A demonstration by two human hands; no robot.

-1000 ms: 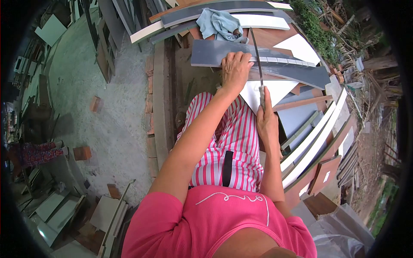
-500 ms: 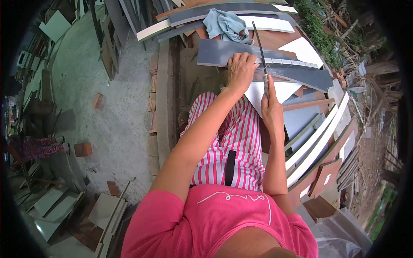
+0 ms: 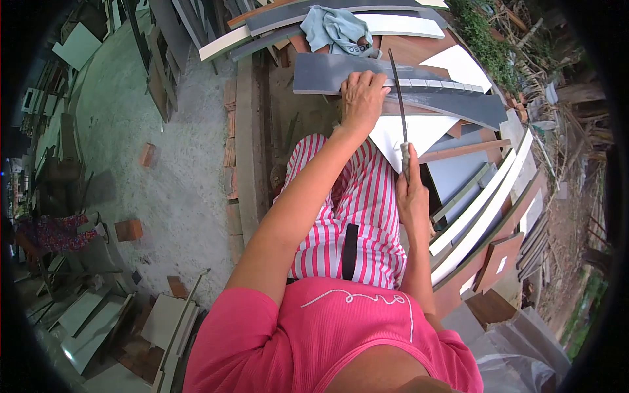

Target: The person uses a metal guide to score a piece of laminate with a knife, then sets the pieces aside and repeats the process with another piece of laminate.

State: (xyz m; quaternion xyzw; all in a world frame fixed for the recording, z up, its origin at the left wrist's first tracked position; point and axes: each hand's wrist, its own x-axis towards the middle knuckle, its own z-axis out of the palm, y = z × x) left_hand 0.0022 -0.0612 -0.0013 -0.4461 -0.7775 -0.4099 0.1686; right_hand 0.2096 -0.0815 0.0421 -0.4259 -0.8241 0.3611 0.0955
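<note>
My right hand (image 3: 413,190) is closed round the pale, wrapped-looking handle of a narrow hand saw (image 3: 399,92). Its long dark blade points away from me and lies across a thin white strip (image 3: 439,84) with evenly spaced cross lines. Beside the blade, my left hand (image 3: 362,101) presses the strip's left end down with curled fingers on a dark grey board (image 3: 321,73). Whether the blade's teeth are in the strip is too small to tell. A white triangular panel (image 3: 419,134) lies beneath, close to the saw handle.
A light blue cloth (image 3: 334,29) is bunched on boards beyond my hands. Long white strips (image 3: 481,209) and brown boards are stacked at right. A brick (image 3: 129,230) rests on the concrete floor at left, and someone in patterned clothing (image 3: 62,232) is at far left.
My right hand has drawn the saw back toward my body, so its handle is now over the white triangular panel. My left hand keeps its hold on the strip. The view has shifted slightly.
</note>
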